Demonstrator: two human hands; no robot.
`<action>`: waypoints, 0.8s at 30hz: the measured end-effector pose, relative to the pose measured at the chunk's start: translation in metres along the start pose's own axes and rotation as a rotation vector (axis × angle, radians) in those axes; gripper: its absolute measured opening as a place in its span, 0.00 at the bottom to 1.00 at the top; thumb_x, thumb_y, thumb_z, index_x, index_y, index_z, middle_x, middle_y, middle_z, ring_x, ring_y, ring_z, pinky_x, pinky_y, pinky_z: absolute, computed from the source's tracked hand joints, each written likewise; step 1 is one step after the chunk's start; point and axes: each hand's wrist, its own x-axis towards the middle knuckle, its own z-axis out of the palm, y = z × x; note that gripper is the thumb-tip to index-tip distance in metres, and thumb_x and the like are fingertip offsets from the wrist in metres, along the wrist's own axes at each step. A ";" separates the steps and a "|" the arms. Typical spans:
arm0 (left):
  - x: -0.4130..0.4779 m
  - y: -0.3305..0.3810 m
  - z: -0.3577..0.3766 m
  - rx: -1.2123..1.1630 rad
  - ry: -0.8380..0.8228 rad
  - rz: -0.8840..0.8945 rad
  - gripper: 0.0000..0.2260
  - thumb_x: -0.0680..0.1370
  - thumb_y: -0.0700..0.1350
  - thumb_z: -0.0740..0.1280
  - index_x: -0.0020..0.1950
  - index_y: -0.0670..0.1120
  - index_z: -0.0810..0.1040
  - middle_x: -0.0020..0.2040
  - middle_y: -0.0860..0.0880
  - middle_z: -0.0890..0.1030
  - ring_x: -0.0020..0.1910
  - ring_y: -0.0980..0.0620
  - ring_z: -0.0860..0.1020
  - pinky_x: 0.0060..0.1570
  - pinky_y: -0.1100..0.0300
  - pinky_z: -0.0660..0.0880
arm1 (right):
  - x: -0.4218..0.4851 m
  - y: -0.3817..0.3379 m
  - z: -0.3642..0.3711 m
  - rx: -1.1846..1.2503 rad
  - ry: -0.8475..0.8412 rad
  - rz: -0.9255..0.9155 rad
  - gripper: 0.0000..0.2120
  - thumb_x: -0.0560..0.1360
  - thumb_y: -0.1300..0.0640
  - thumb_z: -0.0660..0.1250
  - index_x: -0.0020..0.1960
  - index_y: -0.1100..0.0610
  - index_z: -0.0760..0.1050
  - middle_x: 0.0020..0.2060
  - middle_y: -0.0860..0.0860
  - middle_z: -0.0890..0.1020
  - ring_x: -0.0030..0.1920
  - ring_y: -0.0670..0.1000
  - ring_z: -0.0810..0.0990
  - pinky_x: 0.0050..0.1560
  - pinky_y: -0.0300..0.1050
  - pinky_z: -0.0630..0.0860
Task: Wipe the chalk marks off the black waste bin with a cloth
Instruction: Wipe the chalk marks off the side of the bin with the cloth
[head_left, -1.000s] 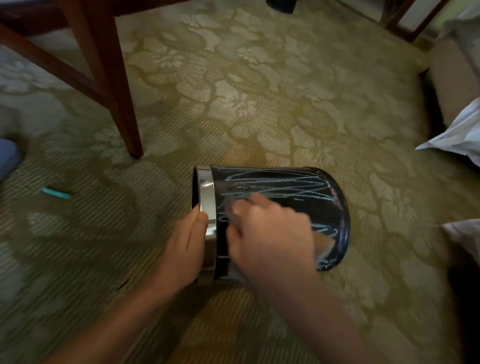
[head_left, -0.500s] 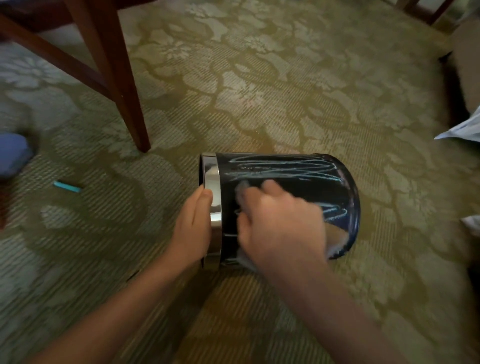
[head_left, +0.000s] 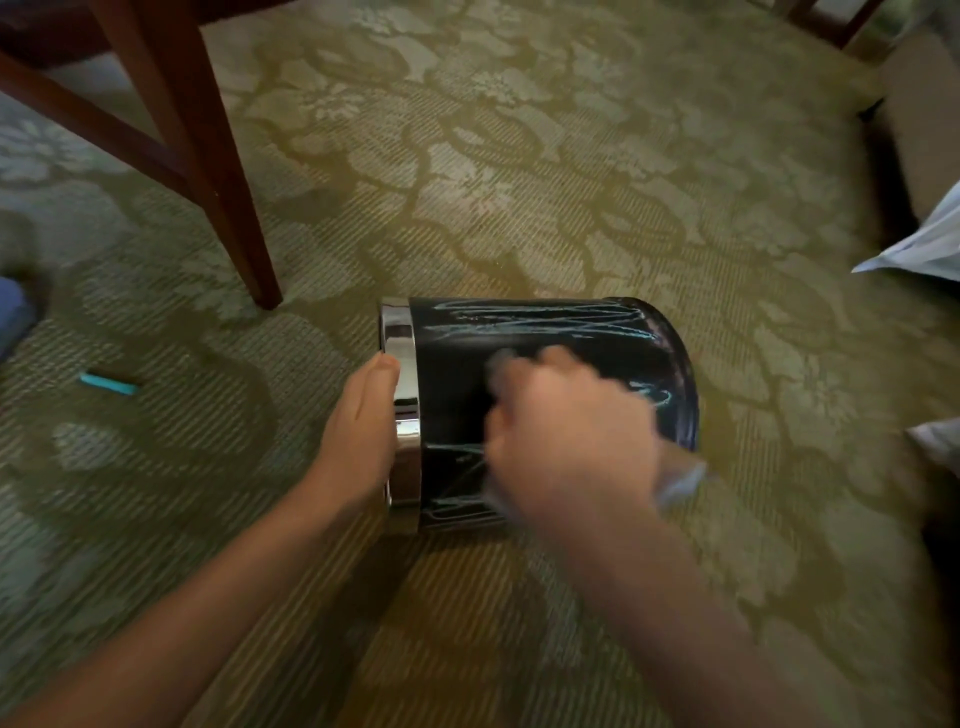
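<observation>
The round black plastic waste bin (head_left: 540, 364) with a shiny chrome rim band lies on its side on the green floral carpet (head_left: 519, 156), pale blue chalk scribbles (head_left: 545, 319) across its wall. The left hand (head_left: 363, 431) is wrapped around the bin's chrome rim, while the blurred right hand (head_left: 571, 436) presses a bunched pale cloth (head_left: 680, 480) against the bin's wall, fingers curled over it. Left of the bin lies a turquoise chalk stick (head_left: 108, 383), and behind the bin's rim stands a dark wooden chair leg (head_left: 208, 156).
</observation>
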 end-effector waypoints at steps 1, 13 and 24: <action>0.001 0.001 0.000 0.019 0.000 0.005 0.13 0.84 0.46 0.53 0.46 0.49 0.75 0.45 0.53 0.75 0.44 0.73 0.73 0.42 0.77 0.67 | -0.004 -0.021 0.004 0.076 -0.067 -0.105 0.09 0.71 0.48 0.66 0.50 0.47 0.75 0.38 0.49 0.67 0.34 0.54 0.73 0.30 0.44 0.55; 0.004 0.014 0.002 -0.042 0.050 -0.053 0.18 0.84 0.48 0.50 0.41 0.48 0.76 0.40 0.52 0.77 0.41 0.61 0.75 0.40 0.65 0.67 | -0.002 0.120 0.005 -0.066 0.137 0.350 0.09 0.71 0.47 0.65 0.48 0.47 0.80 0.37 0.56 0.81 0.38 0.63 0.80 0.35 0.46 0.65; 0.009 0.023 -0.002 -0.179 -0.027 -0.199 0.30 0.78 0.58 0.52 0.66 0.35 0.72 0.64 0.34 0.75 0.65 0.37 0.72 0.68 0.38 0.65 | -0.011 0.088 0.014 -0.088 0.160 0.143 0.07 0.72 0.47 0.66 0.46 0.47 0.79 0.37 0.50 0.78 0.33 0.59 0.79 0.31 0.43 0.63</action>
